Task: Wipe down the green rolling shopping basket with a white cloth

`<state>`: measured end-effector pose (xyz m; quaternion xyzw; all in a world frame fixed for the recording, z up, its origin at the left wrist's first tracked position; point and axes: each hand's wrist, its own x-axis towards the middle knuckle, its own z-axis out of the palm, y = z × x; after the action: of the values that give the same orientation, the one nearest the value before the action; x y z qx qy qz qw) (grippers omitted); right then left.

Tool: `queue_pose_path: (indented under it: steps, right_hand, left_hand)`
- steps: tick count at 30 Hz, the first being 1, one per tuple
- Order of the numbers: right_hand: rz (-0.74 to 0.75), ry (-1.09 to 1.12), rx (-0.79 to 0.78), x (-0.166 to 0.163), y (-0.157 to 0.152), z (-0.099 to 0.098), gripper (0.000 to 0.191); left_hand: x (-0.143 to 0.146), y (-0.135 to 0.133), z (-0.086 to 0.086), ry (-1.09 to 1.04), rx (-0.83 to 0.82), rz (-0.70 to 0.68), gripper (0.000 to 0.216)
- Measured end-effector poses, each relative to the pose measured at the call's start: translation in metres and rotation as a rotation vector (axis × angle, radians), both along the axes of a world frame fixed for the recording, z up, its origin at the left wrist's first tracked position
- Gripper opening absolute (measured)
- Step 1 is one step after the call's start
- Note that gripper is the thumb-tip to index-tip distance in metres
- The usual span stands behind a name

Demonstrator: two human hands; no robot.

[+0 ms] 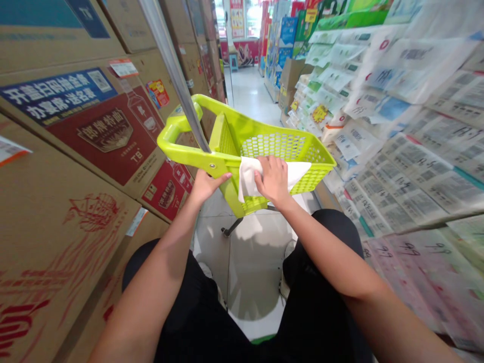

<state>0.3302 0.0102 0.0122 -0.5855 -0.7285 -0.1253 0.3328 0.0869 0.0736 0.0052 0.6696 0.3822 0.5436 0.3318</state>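
Note:
A lime-green shopping basket [272, 138] on wheeled legs stands in front of my knees, a metal pole [174, 65] rising from its handle end. A white cloth [247, 177] lies over the near rim and side wall. My right hand [273, 179] presses the cloth against that rim, fingers curled over the top edge. At the handle end, my left hand [209, 184] grips the basket's lower side, its thumb stretched along the green plastic. The other left fingers are hidden behind the basket.
Stacked cardboard cartons [109, 133] line the left side closely. Piled packs of tissue paper [412, 161] rise on the right. Between them a tiled aisle floor [247, 93] runs to a bright shop front, with a blue stool [233, 61] at the far end.

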Motion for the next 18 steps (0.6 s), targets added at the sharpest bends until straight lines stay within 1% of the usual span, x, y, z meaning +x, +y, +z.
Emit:
queue_pose_path:
  steps: [3,5,7,9,11,13,15,18]
  right_hand:
    - [-0.111,0.008,0.009,0.034,0.003,-0.008,0.056]
    - [-0.182,0.009,0.034,0.059,0.006,-0.014,0.053]
    - [-0.237,0.005,0.064,0.078,0.008,-0.018,0.050]
    - [-0.275,0.015,0.095,0.087,0.011,-0.020,0.049]
    - [-0.290,0.044,0.113,0.083,0.013,-0.020,0.049]
    - [-0.260,0.071,0.105,0.068,0.013,-0.016,0.049]
    - [-0.164,0.081,0.072,0.044,0.011,-0.008,0.049]
    - [0.018,0.095,0.036,0.007,0.003,0.009,0.052]
  left_hand:
    - [-0.006,0.001,0.004,-0.047,-0.006,0.005,0.065]
    - [-0.008,0.000,0.004,-0.033,0.000,0.023,0.064]
    - [-0.007,-0.001,0.002,0.011,0.021,0.074,0.060]
    - [-0.004,-0.002,-0.002,0.052,0.057,0.141,0.056]
    - [0.001,-0.005,-0.005,0.070,0.080,0.194,0.053]
    - [0.009,-0.009,-0.007,0.084,0.085,0.207,0.049]
    - [0.019,-0.013,-0.007,0.108,0.089,0.184,0.045]
    - [0.032,-0.020,-0.005,0.147,0.104,0.143,0.044]
